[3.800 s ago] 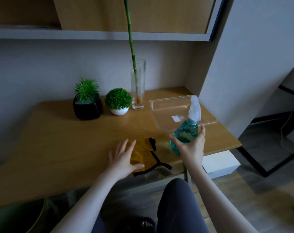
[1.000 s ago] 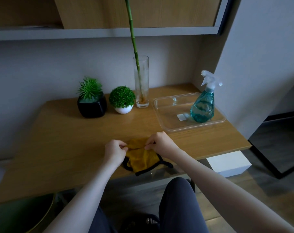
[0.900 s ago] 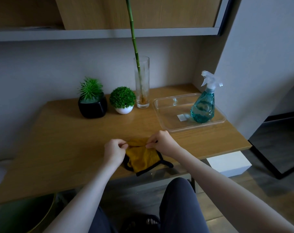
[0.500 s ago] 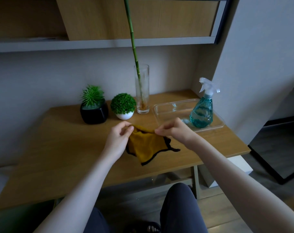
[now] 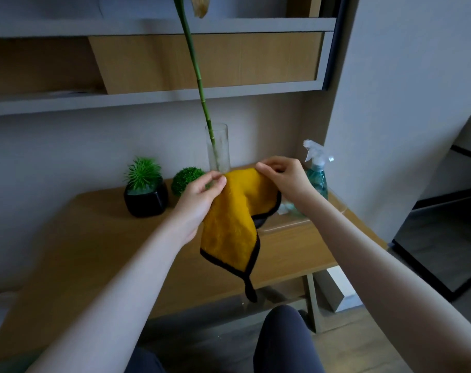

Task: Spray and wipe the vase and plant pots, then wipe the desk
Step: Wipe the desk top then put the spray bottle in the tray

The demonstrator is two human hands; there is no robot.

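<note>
above tabletop [image 5: 99, 238]: yellow cloth [image 5: 230, 224] held up in front of the vase [image 5: 218, 149], hanging clear of the wood
left hand [image 5: 199, 203]: fingers pinch cloth's top edge
right hand [image 5: 288, 179]: fingers pinch the other top corner
spray bottle [image 5: 317, 173]: right of vase, behind right hand, untouched
pots: black pot [image 5: 146, 199] and white pot's plant [image 5: 187, 180], left of vase
step: prob. opening/folding cloth, pre-wipe
next: needs one hand freed for bottle, spray vase 1st

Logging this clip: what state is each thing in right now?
yellow cloth: lifted off the desk, hanging, pinched at its top edge by both hands.
left hand: pinching cloth.
right hand: pinching cloth.
spray bottle: upright, untouched.
glass vase: upright, holding a green stalk.
black pot: upright on desk.
</note>
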